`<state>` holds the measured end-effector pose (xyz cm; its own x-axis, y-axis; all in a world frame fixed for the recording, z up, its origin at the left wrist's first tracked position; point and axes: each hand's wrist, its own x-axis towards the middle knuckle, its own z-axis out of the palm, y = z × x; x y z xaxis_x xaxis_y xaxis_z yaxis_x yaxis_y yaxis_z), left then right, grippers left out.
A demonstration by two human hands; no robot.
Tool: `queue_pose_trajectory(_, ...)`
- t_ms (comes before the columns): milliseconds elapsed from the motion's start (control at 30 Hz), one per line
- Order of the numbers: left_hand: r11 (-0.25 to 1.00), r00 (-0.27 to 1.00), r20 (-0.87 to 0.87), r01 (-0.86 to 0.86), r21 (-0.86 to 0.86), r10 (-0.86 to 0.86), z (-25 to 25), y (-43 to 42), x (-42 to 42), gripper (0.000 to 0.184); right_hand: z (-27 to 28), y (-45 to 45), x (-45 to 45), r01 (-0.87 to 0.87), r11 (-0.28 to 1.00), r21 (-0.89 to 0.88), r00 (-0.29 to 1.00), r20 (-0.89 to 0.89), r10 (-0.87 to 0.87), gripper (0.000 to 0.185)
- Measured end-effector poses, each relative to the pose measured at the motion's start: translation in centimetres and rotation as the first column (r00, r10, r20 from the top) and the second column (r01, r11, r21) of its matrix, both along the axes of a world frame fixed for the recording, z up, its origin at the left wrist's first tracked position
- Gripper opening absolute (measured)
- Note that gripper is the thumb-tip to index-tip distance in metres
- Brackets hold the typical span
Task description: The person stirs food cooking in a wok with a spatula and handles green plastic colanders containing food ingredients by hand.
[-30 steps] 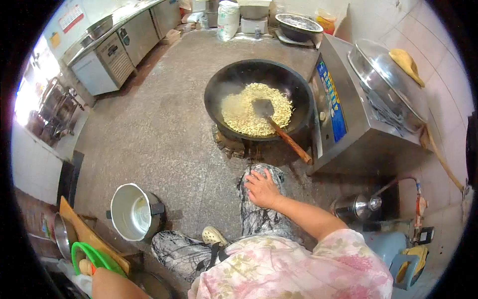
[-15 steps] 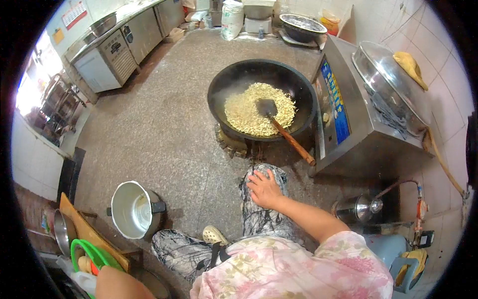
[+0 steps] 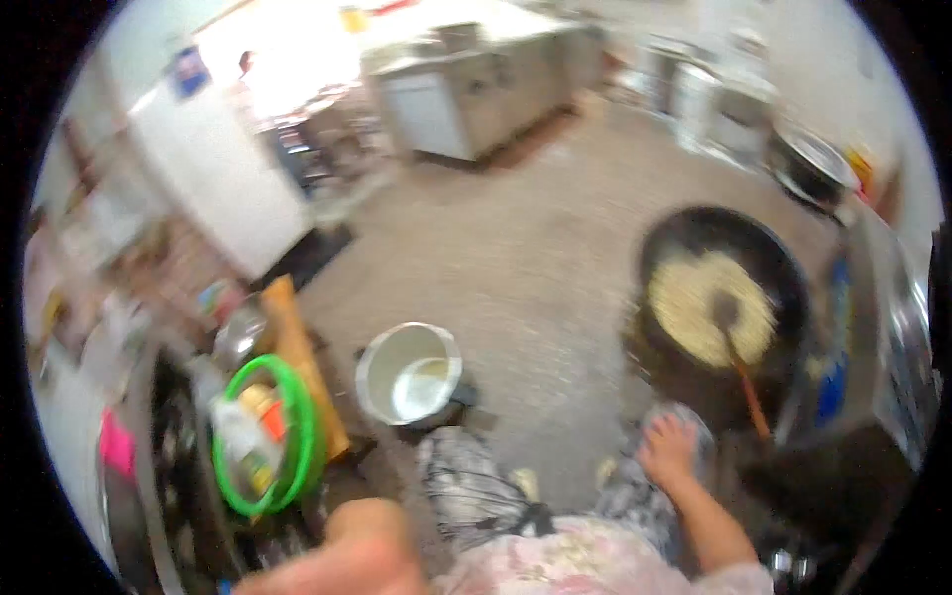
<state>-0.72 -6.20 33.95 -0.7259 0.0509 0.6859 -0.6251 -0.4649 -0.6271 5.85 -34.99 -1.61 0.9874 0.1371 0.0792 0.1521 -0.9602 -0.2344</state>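
Note:
My right hand [image 3: 668, 451] rests on my right knee with its fingers spread and nothing in them. At the bottom edge, left of centre, my left forearm shows blurred; the left hand's fingers cannot be made out. Ahead of my right knee stands a large black wok [image 3: 788, 263] holding pale chopped food [image 3: 684, 312]. A spatula [image 3: 751, 397] lies in the wok, its wooden handle leaning over the near rim. Beyond my left knee is a metal pot [image 3: 375, 375], its inside visible. A green basket [image 3: 305, 451] with bags and bottles inside stands to the left.
A wooden board [image 3: 309, 372] leans beside the green basket, near a metal bowl [image 3: 240, 332]. The steel-cased unit [image 3: 878, 347] stands right of the wok. At the back are a long counter [image 3: 516, 94] and a dark basin [image 3: 813, 169]. A distant person [image 3: 245, 84] shows at the bright doorway.
The view has swung left and blurred, so the wok and pot appear farther right. The green basket has come fully into view. My right hand remains on the knee.

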Motion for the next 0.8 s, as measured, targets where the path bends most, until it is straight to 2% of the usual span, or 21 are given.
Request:
queue_pose_trajectory(67, 1.0, 0.983, -0.184, 0.012, -0.016, -0.015, -3.1, 2.5, 3.3, 0.043, -0.4, -0.1, 0.5, -0.054, 0.995, 0.086, 0.99, 0.135, 0.042, 0.029)
queue_pose_trajectory(100, 0.946, 0.894, -0.322, -0.324, 0.018, 0.313, -5.2, 5.0, 4.1, 0.044, -0.8, 0.0, 0.8, -0.082, 0.993, 0.09, 0.987, 0.149, 0.068, 0.029)
queue_pose_trajectory(133, 0.853, 0.757, -0.438, -0.52, 0.047, 0.485, -8.3, 7.2, 4.6, 0.035, -0.9, 0.0, 0.9, -0.089, 0.992, 0.084, 0.985, 0.153, 0.076, 0.03)
queue_pose_trajectory(167, 0.781, 0.55, -0.598, -0.582, 0.227, 0.583, -9.6, 7.5, 5.3, 0.032, -0.9, -0.4, 1.1, -0.101, 0.991, 0.088, 0.984, 0.153, 0.087, 0.031)
queue_pose_trajectory(200, 0.791, 0.307, -0.78, -0.497, 0.358, 0.546, -10.6, 7.8, 5.3, 0.028, -0.8, -0.1, 1.3, -0.115, 0.989, 0.093, 0.983, 0.155, 0.099, 0.031)
queue_pose_trajectory(267, 0.725, -0.062, -0.816, -0.424, 0.543, 0.575, -13.8, 8.8, 6.7, 0.031, -0.5, -0.1, 1.0, -0.122, 0.989, 0.088, 0.984, 0.14, 0.109, 0.031)
queue_pose_trajectory(400, 0.645, -0.487, -0.688, -0.288, 0.708, 0.538, -28.1, 11.9, 6.7, 0.036, -1.0, -0.3, 1.9, -0.144, 0.987, 0.074, 0.984, 0.12, 0.135, 0.03)
queue_pose_trajectory(467, 0.617, -0.637, -0.624, -0.281, 0.735, 0.453, -31.2, 12.1, 5.7, 0.036, -1.5, -0.4, 1.9, -0.137, 0.988, 0.074, 0.983, 0.13, 0.127, 0.028)
queue_pose_trajectory(500, 0.601, -0.697, -0.585, -0.273, 0.751, 0.414, -31.1, 12.1, 6.0, 0.037, -1.4, -0.2, 2.0, -0.135, 0.988, 0.073, 0.981, 0.148, 0.123, 0.027)
queue_pose_trajectory(600, 0.571, -0.76, -0.452, -0.13, 0.81, 0.468, -30.4, 12.5, 7.4, 0.039, -0.2, 0.2, 0.8, -0.119, 0.99, 0.071, 0.98, 0.171, 0.105, 0.025)
queue_pose_trajectory(700, 0.648, -0.93, -0.101, 0.165, 0.743, 0.353, -28.1, 13.4, 10.1, 0.044, 0.8, 0.6, 0.0, -0.09, 0.993, 0.075, 0.984, 0.162, 0.077, 0.025)
queue_pose_trajectory(800, 0.638, -0.925, 0.033, 0.286, 0.715, 0.378, -30.3, 15.8, 12.1, 0.051, -0.2, 0.0, 0.2, -0.079, 0.995, 0.058, 0.983, 0.169, 0.068, 0.026)
